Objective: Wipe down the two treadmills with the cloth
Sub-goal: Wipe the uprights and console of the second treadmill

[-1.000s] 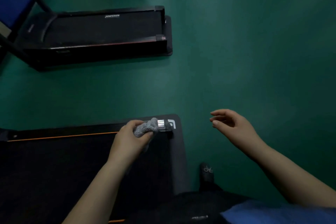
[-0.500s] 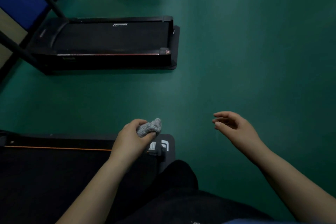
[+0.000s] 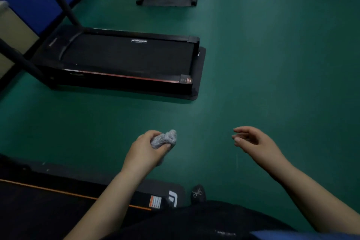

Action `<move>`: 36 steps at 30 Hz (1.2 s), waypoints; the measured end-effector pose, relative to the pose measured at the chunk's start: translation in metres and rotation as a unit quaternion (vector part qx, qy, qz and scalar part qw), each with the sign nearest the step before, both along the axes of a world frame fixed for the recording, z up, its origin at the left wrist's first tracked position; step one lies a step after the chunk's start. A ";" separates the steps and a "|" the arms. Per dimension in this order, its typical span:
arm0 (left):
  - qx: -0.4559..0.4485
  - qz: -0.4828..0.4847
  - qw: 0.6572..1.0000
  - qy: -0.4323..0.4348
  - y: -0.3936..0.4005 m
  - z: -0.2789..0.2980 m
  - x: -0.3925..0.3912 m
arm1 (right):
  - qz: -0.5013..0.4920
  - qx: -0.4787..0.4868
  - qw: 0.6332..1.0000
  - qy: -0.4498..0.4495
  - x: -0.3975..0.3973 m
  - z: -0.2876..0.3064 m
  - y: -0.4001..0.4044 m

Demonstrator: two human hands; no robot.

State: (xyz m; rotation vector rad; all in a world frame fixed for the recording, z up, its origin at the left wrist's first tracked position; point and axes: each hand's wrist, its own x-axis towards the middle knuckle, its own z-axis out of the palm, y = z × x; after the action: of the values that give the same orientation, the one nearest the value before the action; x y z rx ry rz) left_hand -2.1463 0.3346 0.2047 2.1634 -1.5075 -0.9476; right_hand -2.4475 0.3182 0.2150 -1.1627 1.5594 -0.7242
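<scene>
A white brand label reading "JOHNSON" sits on the far treadmill [image 3: 124, 58] at eleven o'clock. The near treadmill [image 3: 58, 197], at seven o'clock, carries an orange sticker [image 3: 155, 201] too blurred to read.

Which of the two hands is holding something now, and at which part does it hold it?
The left hand grips the grey cloth, bunched up, around its near part; the far end sticks out. The right hand holds nothing.
</scene>
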 end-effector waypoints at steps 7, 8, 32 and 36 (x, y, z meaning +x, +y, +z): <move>-0.023 0.055 0.998 0.014 -0.097 0.017 0.010 | 0.065 -0.007 0.998 -0.004 0.024 0.010 -0.138; -0.022 0.066 0.997 0.014 -0.109 0.016 0.013 | 0.079 -0.006 0.997 -0.005 0.030 0.009 -0.158; -0.040 0.498 0.866 -0.002 -0.281 0.015 0.206 | 0.473 -0.019 0.881 0.000 0.345 0.007 -0.529; -0.047 0.514 0.857 0.008 -0.308 0.011 0.280 | 0.482 -0.032 0.876 -0.004 0.427 0.009 -0.559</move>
State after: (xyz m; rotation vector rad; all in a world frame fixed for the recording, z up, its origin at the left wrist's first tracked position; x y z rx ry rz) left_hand -1.8667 0.0268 0.2158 2.3600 -0.2008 -0.4639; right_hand -2.0204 -0.2408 0.2239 -1.7535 0.7551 -0.0944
